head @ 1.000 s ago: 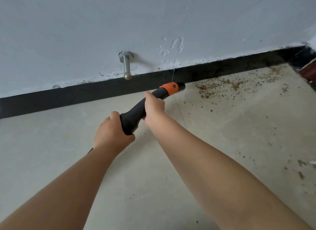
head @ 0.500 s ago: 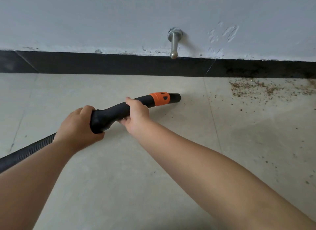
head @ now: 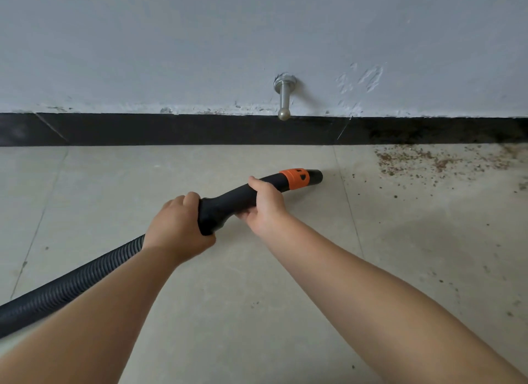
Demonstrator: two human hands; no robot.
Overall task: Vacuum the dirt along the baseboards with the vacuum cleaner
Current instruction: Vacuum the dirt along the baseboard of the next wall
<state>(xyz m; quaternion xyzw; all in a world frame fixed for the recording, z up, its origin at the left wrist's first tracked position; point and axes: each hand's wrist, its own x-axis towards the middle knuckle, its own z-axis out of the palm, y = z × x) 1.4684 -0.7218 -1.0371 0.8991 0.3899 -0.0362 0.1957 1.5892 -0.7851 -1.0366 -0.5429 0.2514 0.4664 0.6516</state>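
The black vacuum nozzle (head: 228, 202) with an orange collar (head: 295, 179) lies low over the tiled floor, its open tip pointing right. My left hand (head: 175, 229) grips its thick rear end where the ribbed black hose (head: 68, 290) joins. My right hand (head: 264, 205) holds the nozzle further forward, just behind the collar. Brown dirt (head: 434, 162) is scattered on the floor to the right of the tip, along the black baseboard (head: 171, 129). The tip is a short way from the dirt and apart from the baseboard.
A metal door stopper (head: 283, 97) sticks out of the grey wall just above the baseboard, beyond the nozzle tip. Sparse dark specks (head: 514, 306) lie on the floor at the lower right. The hose trails off the left edge.
The view has swung level with the wall and the hose has come into sight. The nozzle has drawn back from the baseboard, then crept slightly right toward the dirt; both hands keep their grip.
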